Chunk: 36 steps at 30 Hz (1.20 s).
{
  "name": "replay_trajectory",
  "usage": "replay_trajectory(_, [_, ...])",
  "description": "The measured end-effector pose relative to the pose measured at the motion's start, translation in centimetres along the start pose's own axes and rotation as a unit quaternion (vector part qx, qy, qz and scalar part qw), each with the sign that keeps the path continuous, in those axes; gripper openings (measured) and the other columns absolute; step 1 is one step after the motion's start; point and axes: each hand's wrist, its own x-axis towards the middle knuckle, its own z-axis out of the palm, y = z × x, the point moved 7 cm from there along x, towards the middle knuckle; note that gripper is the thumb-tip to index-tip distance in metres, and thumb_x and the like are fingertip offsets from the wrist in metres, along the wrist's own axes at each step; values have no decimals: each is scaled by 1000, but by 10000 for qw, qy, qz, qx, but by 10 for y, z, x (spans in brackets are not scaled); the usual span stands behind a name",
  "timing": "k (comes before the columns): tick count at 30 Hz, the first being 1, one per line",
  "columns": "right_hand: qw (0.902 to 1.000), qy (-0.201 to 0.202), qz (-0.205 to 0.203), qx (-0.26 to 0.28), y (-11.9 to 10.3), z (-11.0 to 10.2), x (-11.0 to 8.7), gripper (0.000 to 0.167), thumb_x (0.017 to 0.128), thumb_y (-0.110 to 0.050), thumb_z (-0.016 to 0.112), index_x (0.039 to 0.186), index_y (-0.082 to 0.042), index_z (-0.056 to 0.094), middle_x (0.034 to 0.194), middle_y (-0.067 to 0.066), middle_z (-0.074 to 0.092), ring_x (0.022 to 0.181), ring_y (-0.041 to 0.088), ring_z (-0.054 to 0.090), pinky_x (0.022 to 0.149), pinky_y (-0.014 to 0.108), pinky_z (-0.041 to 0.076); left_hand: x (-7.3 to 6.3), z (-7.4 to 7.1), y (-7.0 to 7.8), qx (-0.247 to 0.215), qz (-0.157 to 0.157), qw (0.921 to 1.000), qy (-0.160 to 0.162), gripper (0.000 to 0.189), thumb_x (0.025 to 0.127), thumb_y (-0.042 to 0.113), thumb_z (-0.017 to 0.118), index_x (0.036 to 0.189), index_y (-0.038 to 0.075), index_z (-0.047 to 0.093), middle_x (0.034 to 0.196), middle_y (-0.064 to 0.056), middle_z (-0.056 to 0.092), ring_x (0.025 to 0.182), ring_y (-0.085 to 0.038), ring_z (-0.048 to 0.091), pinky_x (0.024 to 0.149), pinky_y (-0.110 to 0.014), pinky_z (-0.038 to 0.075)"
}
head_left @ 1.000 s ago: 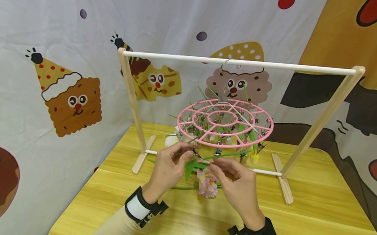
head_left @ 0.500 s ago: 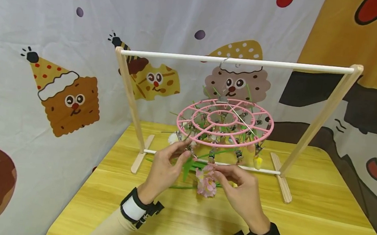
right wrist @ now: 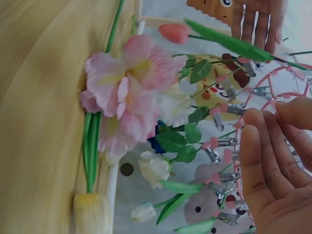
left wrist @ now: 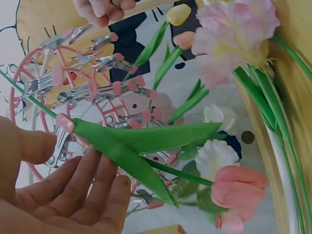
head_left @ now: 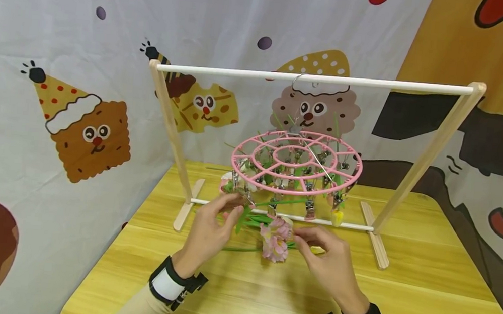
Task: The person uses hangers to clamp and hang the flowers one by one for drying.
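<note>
My left hand point(head_left: 207, 233) is beside a metal clip with pink tips point(left wrist: 62, 134), its thumb close to the handles and its fingers loosely spread. That clip grips the stem of a pink tulip point(left wrist: 239, 186) with long green leaves point(left wrist: 122, 146). The clip is at the left front of a round pink hanger point(head_left: 260, 185), which bears several more clips and flowers. My right hand point(head_left: 330, 260) is to the right of a pink ruffled flower point(head_left: 276, 240) on the table. Its fingers are relaxed with nothing between them, as the right wrist view shows.
The hanger hooks onto the white top bar point(head_left: 223, 73) of a wooden stand point(head_left: 428, 159) on a wooden table point(head_left: 238, 297). A yellow tulip point(head_left: 336, 217) hangs at its right. Other loose flowers, including a pale yellow tulip point(right wrist: 91, 212), lie beneath. A printed cloth point(head_left: 228, 18) hangs behind.
My right hand has drawn back right and down from the clip. My left hand has shifted left and slightly down, its fingers loosening. The hanger has turned a little, and the clipped tulip has moved left.
</note>
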Motion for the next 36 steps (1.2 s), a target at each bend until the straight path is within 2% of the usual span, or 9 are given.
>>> replay_trajectory(4, [9998,21,-37,-179,6,-3,-4,30,96,7,91,117,-14,87,107,-2,88,90,5,80,84,13,65,-6,-5,-3,259,87,9995,126,33,113,10,79,145,8,79,137,-9,86,116,-24,85,95,-38,71])
replay_trajectory(8, [9996,7,-104,-265,10,-4,-8,30,94,9,92,116,-12,88,108,-2,89,89,6,80,83,20,67,-14,-10,-8,550,186,9979,301,34,110,8,82,144,7,79,136,-9,85,117,-28,84,99,-47,71])
replay_trajectory(11, [9995,-30,-112,-287,12,-4,-10,33,94,9,92,116,-14,88,110,-3,89,90,6,80,82,25,69,-20,-14,-12,856,234,9951,440,36,106,8,87,141,7,80,133,-9,85,115,-29,83,96,-52,71])
replay_trajectory(14, [9994,-68,-97,-333,14,-5,-12,35,94,8,93,117,-18,87,110,-4,89,90,7,80,81,26,69,-26,-17,-17,1130,236,9919,526,34,101,7,92,134,9,82,128,-8,85,112,-27,82,91,-51,71])
replay_trajectory(18, [9990,-150,-30,-409,18,-5,-12,36,93,8,93,117,-20,87,110,-3,88,91,6,80,78,19,67,-34,-17,-21,1309,249,9899,480,27,97,5,96,121,8,83,117,-7,85,107,-25,82,84,-46,71])
replay_trajectory(22, [9981,-266,11,-563,22,-3,-13,34,94,7,93,117,-18,87,110,-2,88,92,6,80,75,24,69,-40,-10,-24,1384,224,9900,172,22,96,5,97,112,10,83,109,-5,84,98,-22,82,79,-42,71])
replay_trajectory(26, [9967,-384,-17,-714,25,1,-12,33,93,7,93,117,-14,87,109,0,88,92,7,80,75,37,73,-46,4,-30,1468,14,9883,-409,19,97,8,96,110,13,83,107,-2,84,96,-19,82,82,-43,72])
replay_trajectory(31, [9951,-551,18,-817,28,6,-12,32,93,6,94,118,-12,86,110,5,87,90,8,79,76,39,73,-52,25,-39,1595,-398,9800,-1120,15,101,11,94,112,14,85,112,-1,86,101,-19,82,89,-42,72])
replay_trajectory(36, [9935,-725,71,-878,29,11,-13,31,94,3,95,119,-12,86,111,7,86,89,10,80,77,40,73,-55,44,-44,1693,-427,9714,-1612,19,102,12,92,120,10,87,117,-5,86,105,-22,83,92,-38,71])
